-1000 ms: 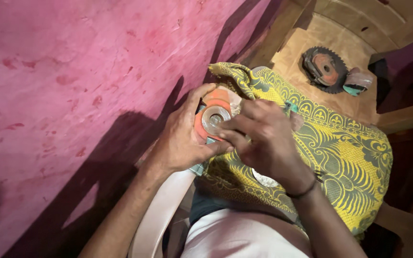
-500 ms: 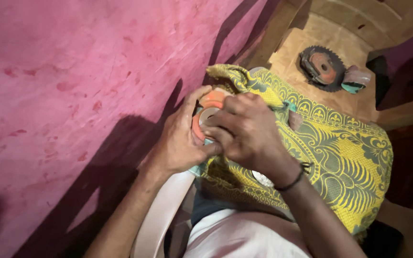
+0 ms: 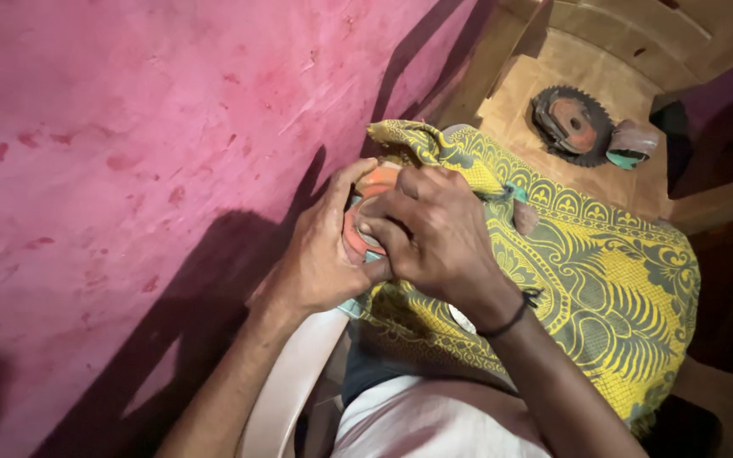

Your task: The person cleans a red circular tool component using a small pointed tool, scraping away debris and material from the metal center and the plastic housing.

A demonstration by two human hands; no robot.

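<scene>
- Wall [image 3: 129, 153], pink and rough, fills the whole side from 7 to 12 o'clock; the shadow of the arms lies on it.
- The cloth [image 3: 604, 288], yellow with a green leaf pattern, is spread over the lap and goes from the centre down to 4 o'clock. One corner of it is bunched up just above the hands.
- A wooden seat [image 3: 553, 76] stands at 1 o'clock. On it lies a round saw blade [image 3: 572, 124] with teeth and a rusty red centre, and just beside it, toward 2 o'clock, a small roll [image 3: 629, 142] with a green edge.
- The arm of a white plastic chair [image 3: 294, 386] is at 7 o'clock, under the left forearm.
- The left hand [image 3: 320, 254] is wrapped around the orange disc [image 3: 352, 239] from the wall side and grips its rim, thumb up.
- The right hand [image 3: 439, 233] is closed over the front of the disc, fingers bent and pressing on its middle. A dark band is on the wrist.
- A second ago the metal centre of the disc was plainly open to see; now the right hand covers nearly all of it, and only an orange edge shows between the two hands. I judge that the fingers are now working on the centre part, pressing or turning it.
</scene>
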